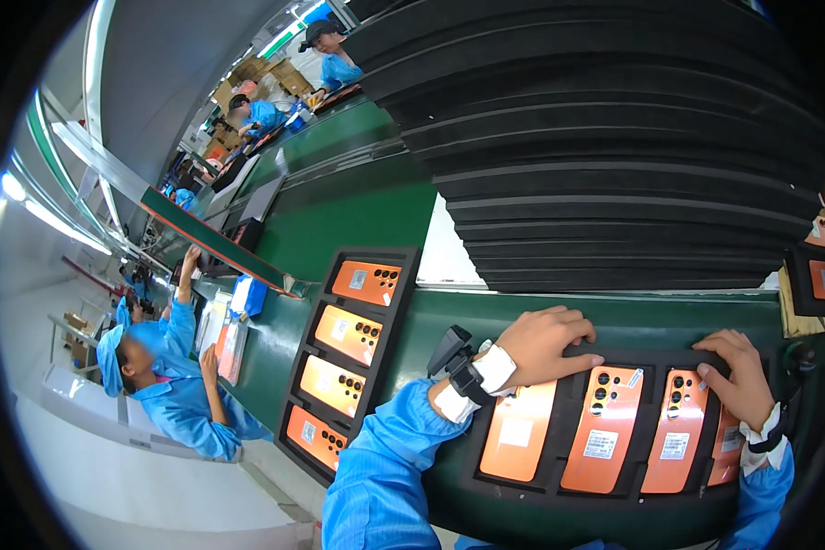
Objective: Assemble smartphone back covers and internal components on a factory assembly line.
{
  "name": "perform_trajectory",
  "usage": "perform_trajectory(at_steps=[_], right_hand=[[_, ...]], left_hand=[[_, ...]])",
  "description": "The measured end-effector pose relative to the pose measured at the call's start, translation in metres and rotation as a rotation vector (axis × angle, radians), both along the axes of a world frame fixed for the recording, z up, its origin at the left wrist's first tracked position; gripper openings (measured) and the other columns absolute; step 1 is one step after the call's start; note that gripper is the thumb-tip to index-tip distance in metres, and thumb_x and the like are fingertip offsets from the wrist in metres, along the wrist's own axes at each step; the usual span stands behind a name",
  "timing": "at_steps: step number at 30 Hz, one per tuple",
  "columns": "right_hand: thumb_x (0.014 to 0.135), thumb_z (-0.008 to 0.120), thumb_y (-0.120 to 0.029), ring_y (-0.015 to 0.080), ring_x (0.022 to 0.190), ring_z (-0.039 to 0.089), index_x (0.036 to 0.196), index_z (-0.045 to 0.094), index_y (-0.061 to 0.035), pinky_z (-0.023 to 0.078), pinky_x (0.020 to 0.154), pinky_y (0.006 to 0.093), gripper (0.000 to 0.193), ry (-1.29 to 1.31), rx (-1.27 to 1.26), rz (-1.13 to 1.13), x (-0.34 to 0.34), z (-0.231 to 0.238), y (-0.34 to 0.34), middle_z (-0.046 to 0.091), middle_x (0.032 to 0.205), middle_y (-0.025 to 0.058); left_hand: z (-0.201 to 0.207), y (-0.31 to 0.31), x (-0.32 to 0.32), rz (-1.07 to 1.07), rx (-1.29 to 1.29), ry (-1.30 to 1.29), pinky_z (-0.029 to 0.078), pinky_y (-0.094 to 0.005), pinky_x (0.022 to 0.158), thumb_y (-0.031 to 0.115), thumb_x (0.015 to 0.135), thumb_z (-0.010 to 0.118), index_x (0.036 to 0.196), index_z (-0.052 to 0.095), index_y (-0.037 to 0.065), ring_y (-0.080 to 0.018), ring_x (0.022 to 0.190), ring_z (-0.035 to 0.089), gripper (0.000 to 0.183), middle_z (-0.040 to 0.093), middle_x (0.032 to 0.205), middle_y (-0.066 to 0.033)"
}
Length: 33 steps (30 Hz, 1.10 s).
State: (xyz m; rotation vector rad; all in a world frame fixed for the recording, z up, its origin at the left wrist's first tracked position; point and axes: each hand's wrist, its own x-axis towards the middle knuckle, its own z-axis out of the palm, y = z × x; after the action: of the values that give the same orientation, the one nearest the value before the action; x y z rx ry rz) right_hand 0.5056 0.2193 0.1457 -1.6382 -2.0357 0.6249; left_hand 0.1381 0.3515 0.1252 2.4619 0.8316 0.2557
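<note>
Inspector: Head view. State hand positions.

Operator: My left hand (545, 344) lies flat, fingers loosely spread, on the upper edge of the black tray (522, 484), gripping nothing. My right hand (738, 376) curls over the tray's right end, touching the rim.

Inspector: The phones?

Operator: Four orange phones (605, 440) lie side by side just below my hands, long axes toward me, camera ends pointing away. A second tray (304, 367) sits well left.

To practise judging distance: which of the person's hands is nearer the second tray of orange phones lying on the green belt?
Left. The left hand rests on the near tray's far edge, closest to the second tray; the right hand grips the opposite end.
</note>
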Motion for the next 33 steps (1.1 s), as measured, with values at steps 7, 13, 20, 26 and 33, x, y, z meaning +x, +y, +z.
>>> perform_trajectory(at_steps=[7,13,20,26,33], right_hand=[[0.092,0.076,-0.016,0.0431,0.117,0.066,0.120,0.077,0.0015,0.048,0.107,0.0497,0.033,-0.004,0.002,-0.001,0.0004,-0.0009,-0.0001,0.074,0.121,0.0192],[0.092,0.076,-0.016,0.0425,0.117,0.066,0.120,0.076,0.0017,0.048,0.107,0.0495,0.033,0.004,-0.007,-0.001,-0.0001,0.0003,-0.0010,0.074,0.121,0.0191],[0.092,0.077,-0.015,0.0421,0.118,0.066,0.120,0.076,0.0019,0.048,0.107,0.0496,0.033,0.001,-0.007,-0.001,-0.0003,0.0008,-0.0005,0.074,0.121,0.0190],[0.092,0.077,-0.015,0.0422,0.118,0.066,0.119,0.076,0.0018,0.048,0.108,0.0497,0.032,-0.001,0.002,-0.001,0.0006,-0.0009,-0.0009,0.074,0.121,0.0188],[0.092,0.076,-0.015,0.0423,0.118,0.066,0.120,0.076,0.0018,0.048,0.108,0.0499,0.032,-0.006,-0.007,0.007,0.0007,0.0001,-0.0006,0.074,0.120,0.0189]], left_hand=[[0.0012,-0.0016,-0.0008,0.011,-0.018,0.007,0.059,-0.0421,0.083,0.050,0.104,0.076,0.115,0.078,0.007,-0.0261,0.099,0.071,0.045,0.071,0.098,-0.0070],[0.0009,-0.0013,-0.0004,0.013,-0.019,0.026,0.058,-0.0418,0.083,0.053,0.104,0.075,0.115,0.078,0.007,-0.0257,0.099,0.071,0.047,0.072,0.097,-0.0068],[-0.0008,-0.0005,-0.0002,0.014,-0.016,0.028,0.058,-0.0420,0.084,0.053,0.104,0.075,0.115,0.078,0.007,-0.0251,0.099,0.071,0.047,0.072,0.098,-0.0064],[-0.0008,-0.0005,-0.0002,0.011,-0.010,0.025,0.058,-0.0418,0.084,0.053,0.104,0.075,0.116,0.079,0.007,-0.0251,0.100,0.071,0.048,0.072,0.099,-0.0065],[0.0003,-0.0010,-0.0005,0.011,-0.015,0.021,0.058,-0.0421,0.084,0.053,0.104,0.076,0.116,0.079,0.007,-0.0252,0.100,0.071,0.047,0.072,0.099,-0.0065]])
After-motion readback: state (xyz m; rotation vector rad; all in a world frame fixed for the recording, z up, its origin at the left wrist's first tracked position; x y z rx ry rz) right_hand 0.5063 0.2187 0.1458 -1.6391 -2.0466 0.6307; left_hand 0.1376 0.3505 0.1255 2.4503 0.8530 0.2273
